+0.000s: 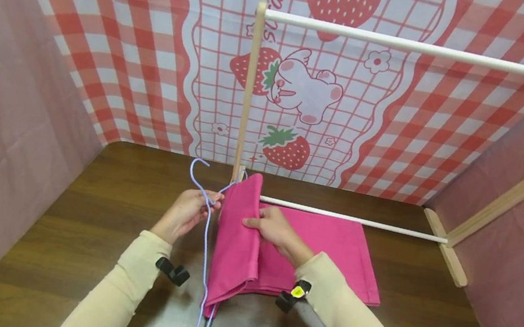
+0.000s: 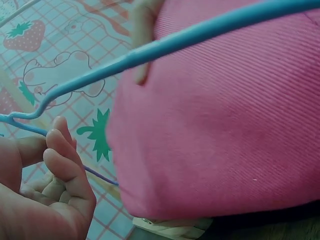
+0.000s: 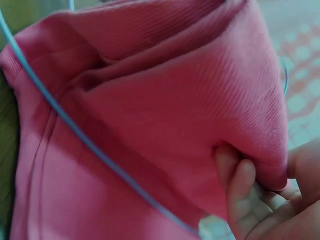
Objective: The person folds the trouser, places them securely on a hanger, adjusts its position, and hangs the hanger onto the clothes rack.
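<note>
A thin lilac wire clothes hanger (image 1: 206, 240) stands on its side at the table's middle, its hook pointing up and away. My left hand (image 1: 187, 212) pinches it close below the hook, thumb and fingertips meeting at the wire in the left wrist view. A pink ribbed cloth garment (image 1: 237, 239) passes through the hanger's frame, with one folded part raised and the rest lying flat to the right. My right hand (image 1: 277, 229) grips the raised fold, thumb on the near face. In the right wrist view its fingers (image 3: 242, 180) press into the cloth.
Behind the hands stands a rack with a wooden post (image 1: 248, 93), a white top rod (image 1: 414, 46) and a low white rod (image 1: 336, 216). Its wooden foot (image 1: 454, 265) rests at right on the brown table (image 1: 90, 239). A strawberry-print cloth (image 1: 216, 93) hangs at the back.
</note>
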`<action>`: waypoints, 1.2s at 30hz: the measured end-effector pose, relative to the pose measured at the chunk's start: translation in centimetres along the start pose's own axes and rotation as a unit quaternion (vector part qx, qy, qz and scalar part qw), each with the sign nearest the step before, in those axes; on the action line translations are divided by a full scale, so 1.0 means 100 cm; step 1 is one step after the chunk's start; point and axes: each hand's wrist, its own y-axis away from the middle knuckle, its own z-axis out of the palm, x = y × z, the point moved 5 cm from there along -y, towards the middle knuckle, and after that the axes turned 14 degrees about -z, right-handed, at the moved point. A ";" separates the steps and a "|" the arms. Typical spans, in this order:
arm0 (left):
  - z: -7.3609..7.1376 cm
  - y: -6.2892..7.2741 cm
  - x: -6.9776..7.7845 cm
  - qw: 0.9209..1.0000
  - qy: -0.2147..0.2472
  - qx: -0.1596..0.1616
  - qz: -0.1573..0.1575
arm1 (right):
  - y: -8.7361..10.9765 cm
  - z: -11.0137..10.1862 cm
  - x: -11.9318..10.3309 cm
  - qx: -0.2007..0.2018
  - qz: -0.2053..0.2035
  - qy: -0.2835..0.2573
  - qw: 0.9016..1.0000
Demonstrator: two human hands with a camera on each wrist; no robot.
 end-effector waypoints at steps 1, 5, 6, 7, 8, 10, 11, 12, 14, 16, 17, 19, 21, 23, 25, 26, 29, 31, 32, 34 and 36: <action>0.000 0.000 0.000 1.000 0.001 0.000 0.001 | 0.000 0.002 -0.005 -0.002 -0.005 0.001 1.000; -0.001 0.002 0.002 1.000 0.013 -0.002 0.004 | 0.000 0.007 -0.024 0.003 -0.014 -0.005 1.000; -0.001 0.003 0.003 1.000 0.018 -0.001 0.006 | 0.000 0.008 -0.028 0.007 -0.017 -0.006 1.000; 0.000 0.003 0.004 1.000 0.023 -0.001 0.009 | 0.000 0.008 -0.033 0.013 -0.020 -0.008 1.000; 0.001 0.004 0.004 1.000 0.026 0.000 0.012 | 0.000 0.008 -0.038 0.018 -0.023 -0.013 0.999; 0.003 0.004 0.006 0.999 0.028 0.003 0.019 | 0.001 0.006 -0.046 0.032 -0.032 -0.018 0.999; 0.004 0.004 0.007 0.999 0.029 0.005 0.022 | 0.002 0.005 -0.051 0.039 -0.037 -0.019 0.998; 0.006 0.005 0.008 0.999 0.029 0.006 0.024 | 0.003 0.004 -0.054 0.045 -0.038 -0.022 0.998; 0.010 0.005 0.009 0.999 0.030 0.006 0.026 | 0.004 0.001 -0.059 0.053 -0.038 -0.026 0.998; 0.012 0.005 0.009 0.999 0.035 0.004 0.024 | 0.005 -0.002 -0.065 0.058 -0.031 -0.026 0.998; 0.014 0.006 0.009 0.999 0.041 0.003 0.021 | 0.005 -0.003 -0.067 0.059 -0.030 -0.023 0.998; 0.015 0.006 0.010 0.999 0.048 0.002 0.018 | 0.004 -0.005 -0.074 0.060 -0.026 -0.028 0.997; 0.017 0.007 0.010 0.998 0.052 -0.006 0.019 | 0.003 -0.009 -0.080 0.065 -0.024 -0.036 0.997; 0.019 0.008 0.012 0.998 0.058 -0.013 0.022 | 0.002 -0.012 -0.085 0.070 -0.022 -0.051 0.996; 0.020 0.009 0.013 0.997 0.067 -0.026 0.027 | 0.001 -0.016 -0.087 0.074 -0.017 -0.069 0.995; 0.020 0.009 0.013 0.996 0.071 -0.034 0.029 | 0.002 -0.018 -0.088 0.074 -0.015 -0.078 0.994; 0.018 0.009 0.013 0.994 0.093 -0.050 0.030 | 0.004 -0.027 -0.088 0.069 -0.011 -0.110 0.991; 0.017 0.008 0.012 0.992 0.101 -0.064 0.032 | 0.006 -0.034 -0.089 0.062 -0.009 -0.133 0.989; 0.015 0.007 0.011 0.992 0.102 -0.069 0.032 | 0.007 -0.038 -0.089 0.059 -0.009 -0.144 0.988; 0.013 0.006 0.008 0.991 0.108 -0.075 0.031 | 0.009 -0.047 -0.091 0.058 -0.010 -0.158 0.986; 0.012 0.005 0.006 0.991 0.108 -0.078 0.031 | 0.012 -0.057 -0.093 0.058 -0.008 -0.163 0.985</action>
